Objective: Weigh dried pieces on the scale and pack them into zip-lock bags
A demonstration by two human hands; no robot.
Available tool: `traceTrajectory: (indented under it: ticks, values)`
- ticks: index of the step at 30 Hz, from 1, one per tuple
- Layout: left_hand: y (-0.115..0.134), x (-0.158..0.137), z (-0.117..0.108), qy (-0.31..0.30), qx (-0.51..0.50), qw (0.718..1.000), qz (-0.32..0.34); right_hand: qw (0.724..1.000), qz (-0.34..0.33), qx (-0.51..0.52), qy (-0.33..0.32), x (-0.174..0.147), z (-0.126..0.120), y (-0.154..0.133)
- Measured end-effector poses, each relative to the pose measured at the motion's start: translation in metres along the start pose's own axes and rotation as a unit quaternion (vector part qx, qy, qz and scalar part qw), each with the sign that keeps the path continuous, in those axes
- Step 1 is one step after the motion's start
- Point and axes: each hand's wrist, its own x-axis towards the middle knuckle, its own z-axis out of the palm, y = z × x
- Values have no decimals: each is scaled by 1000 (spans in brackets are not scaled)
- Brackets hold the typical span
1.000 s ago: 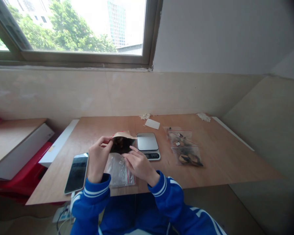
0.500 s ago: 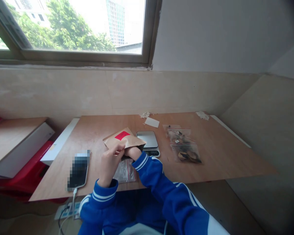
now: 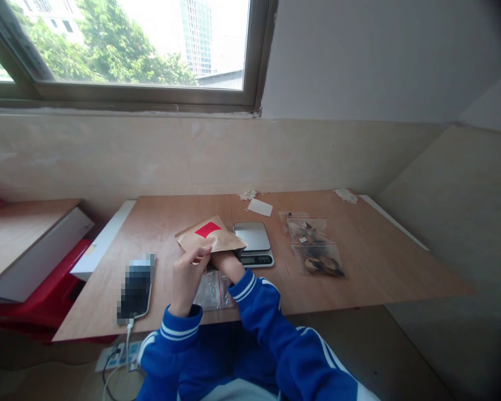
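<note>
A brown kraft paper bag (image 3: 227, 240) with a red label lies tilted in my left hand (image 3: 190, 273), whose fingers pinch the edge of its mouth. My right hand (image 3: 229, 264) reaches into that opening; its fingers are hidden inside the bag. Just right of the bag stands a small kitchen scale (image 3: 253, 236) with a silver plate and a dark display. Below the hands, clear zip bags (image 3: 212, 292) lie near the table's front edge.
Several zip bags with dark pieces inside (image 3: 319, 262) lie right of the scale. A white card (image 3: 260, 207) and white crumpled scraps (image 3: 247, 195) are at the back. A phone (image 3: 137, 287) with a cable lies on the left of the wooden table (image 3: 384, 262).
My right hand has drawn slightly back out of the bag, showing more of the wrist. My left hand still pinches the bag's edge. The view has shifted a little.
</note>
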Motion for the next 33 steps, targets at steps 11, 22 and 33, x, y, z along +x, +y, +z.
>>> traceTrajectory:
  ticks: [11,22,33]
  values:
    - [9,8,-4,21,21,1000,4,990,33,127,-49,-51,-73,-20]
    - [16,20,-10,24,45,999,12,963,30,265,31,-72,-87,-16]
    - [5,30,-20,97,110,989,-9,896,98,394,178,-97,-96,51]
